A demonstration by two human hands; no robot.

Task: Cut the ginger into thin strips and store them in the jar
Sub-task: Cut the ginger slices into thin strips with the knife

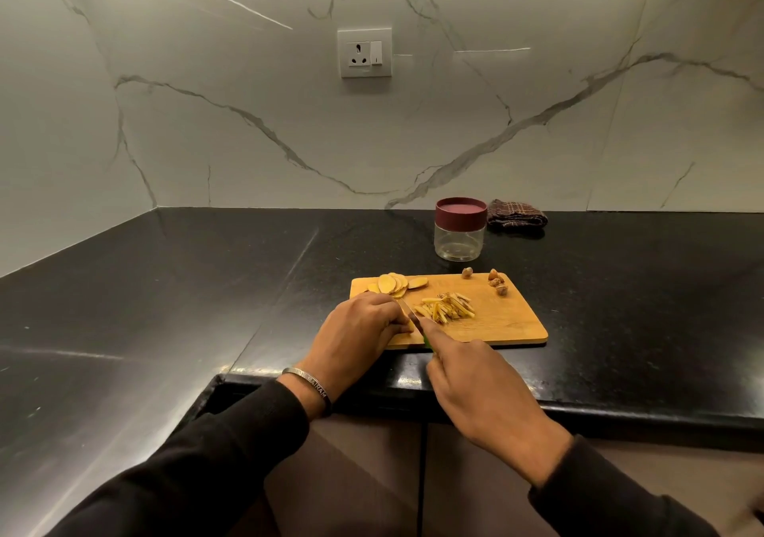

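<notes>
Gripping a knife (413, 318) by its green handle, the right hand (475, 387) reaches in from the lower right of the frame, forefinger laid along the top, and the blade angles up and left across the near left part of the board (512, 321). The left hand (364, 330) sits at the board's left edge with fingers curled down beside the blade; what it presses there is hidden under the fingers, so I cannot tell whether it holds a piece. Just right of the blade lies a heap of strips (446, 309) near the board's middle. A fan of slices (392, 282) lies along the far left edge of the board, above the left hand. Brown trimmings (496, 282) sit at the far right corner, and one lies at the far edge, about level with the jar. The board's right half is bare wood, and its near edge lies close to the front lip of the black counter (620, 288). The jar (460, 228) stands upright behind the board, apart from it, with its maroon lid on and its clear body looking empty. A folded checked cloth (516, 215) lies just right of the jar against the marble wall. Wide dark counter stretches open to the left and right of the board. A socket (364, 53) is set in the wall above.
</notes>
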